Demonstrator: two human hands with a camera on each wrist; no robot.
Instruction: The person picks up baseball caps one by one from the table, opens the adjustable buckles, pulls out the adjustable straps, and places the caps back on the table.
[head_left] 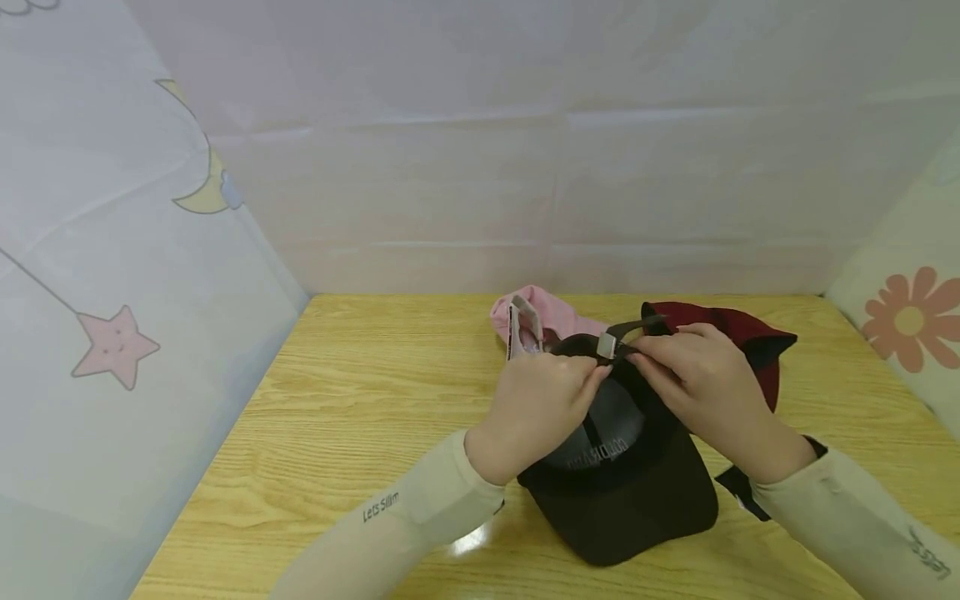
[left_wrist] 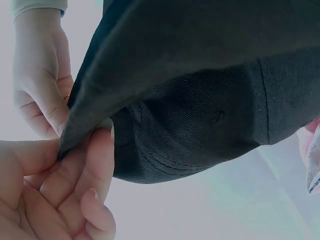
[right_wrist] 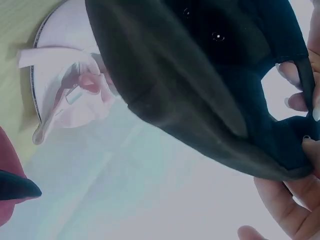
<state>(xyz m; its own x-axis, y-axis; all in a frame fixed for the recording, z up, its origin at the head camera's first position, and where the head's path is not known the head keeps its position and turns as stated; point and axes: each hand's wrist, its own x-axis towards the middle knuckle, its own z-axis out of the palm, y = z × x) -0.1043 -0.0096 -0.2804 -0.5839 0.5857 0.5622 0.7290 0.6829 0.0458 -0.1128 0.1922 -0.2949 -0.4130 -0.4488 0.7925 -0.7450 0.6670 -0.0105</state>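
A black baseball cap [head_left: 626,508] is held up with its brim toward me and its inside showing, reversed lettering visible in the crown. Its back strap [head_left: 633,327] carries a silver buckle [head_left: 608,345]. My left hand [head_left: 534,408] pinches the cap's back edge by the buckle. With thumb and fingers, my right hand [head_left: 711,392] pinches the strap side just right of it. In the left wrist view, the dark fabric [left_wrist: 185,115] hides some fingertips. The right wrist view shows the cap's opening [right_wrist: 270,92] above the strap, with fingers at the right edge.
Behind the black cap lies a pink cap [head_left: 555,313] with a pale brim. A dark red cap with black parts [head_left: 690,317] lies at the right, partly behind my right hand. All are on a wood-grain table [head_left: 360,417], backed by a pale wall sheet [head_left: 465,183].
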